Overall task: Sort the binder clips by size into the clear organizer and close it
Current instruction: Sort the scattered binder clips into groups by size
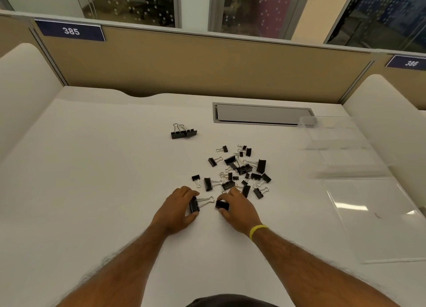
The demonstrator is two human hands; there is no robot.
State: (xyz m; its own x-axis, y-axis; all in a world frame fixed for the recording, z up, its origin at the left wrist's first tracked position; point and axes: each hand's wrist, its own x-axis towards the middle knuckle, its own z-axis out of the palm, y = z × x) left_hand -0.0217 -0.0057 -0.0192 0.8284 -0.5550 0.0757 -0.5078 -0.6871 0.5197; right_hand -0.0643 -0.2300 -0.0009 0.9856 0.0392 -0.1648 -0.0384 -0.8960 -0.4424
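Black binder clips (244, 168) with silver wire handles lie scattered mid-tabletop (103, 168). 2 large clips (183, 132) sit touching farther back. The left hand (177, 206) grips a large binder clip (194, 206), the right hand (237, 208) a second clip (222, 204). The clear organizer (345, 150) lies open at right.

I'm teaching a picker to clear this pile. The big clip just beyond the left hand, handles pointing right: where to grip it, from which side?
Probably pinch the big clip by its black body, coming from above on its left, where the table is bare. Its thin wire handles lie flat, pointing right toward the pile.
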